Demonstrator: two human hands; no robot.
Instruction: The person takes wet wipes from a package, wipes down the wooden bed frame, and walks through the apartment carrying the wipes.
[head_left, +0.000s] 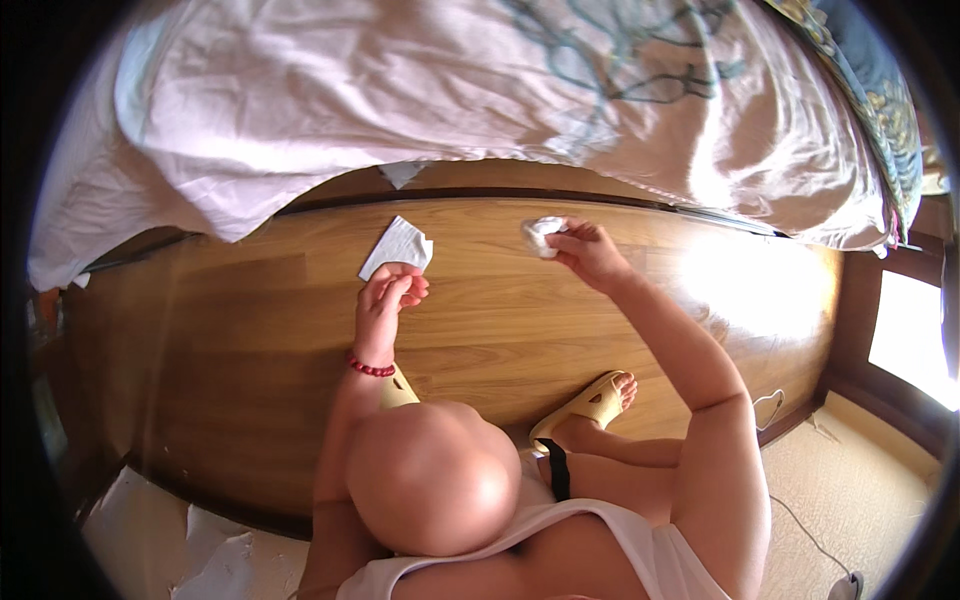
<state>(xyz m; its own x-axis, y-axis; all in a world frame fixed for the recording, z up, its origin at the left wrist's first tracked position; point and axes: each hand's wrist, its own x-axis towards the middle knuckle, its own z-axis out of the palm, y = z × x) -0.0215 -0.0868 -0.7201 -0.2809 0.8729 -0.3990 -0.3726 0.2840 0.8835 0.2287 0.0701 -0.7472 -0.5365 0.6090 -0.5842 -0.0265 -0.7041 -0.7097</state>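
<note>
My left hand (391, 296), with a dark red bead bracelet (372, 367) at the wrist, has its fingers curled at the near edge of a flat, folded white tissue (397, 247). The fingers partly cover that edge, and the tissue extends beyond them above the wood-plank floor (480, 315). To the right, my right hand (589, 251) pinches a crumpled white tissue (541, 234) between thumb and fingers. The two hands are well apart, both short of the bed's hanging sheet.
A bed with a wrinkled pale pink sheet (337, 90) spans the far side. Another whitish piece (401, 174) shows beneath its hem. Yellow slippers (581, 409) are on my feet. A white cable (771, 405) lies at right, near a bright window (911, 337). Peeling wall covering (217, 562) is lower left.
</note>
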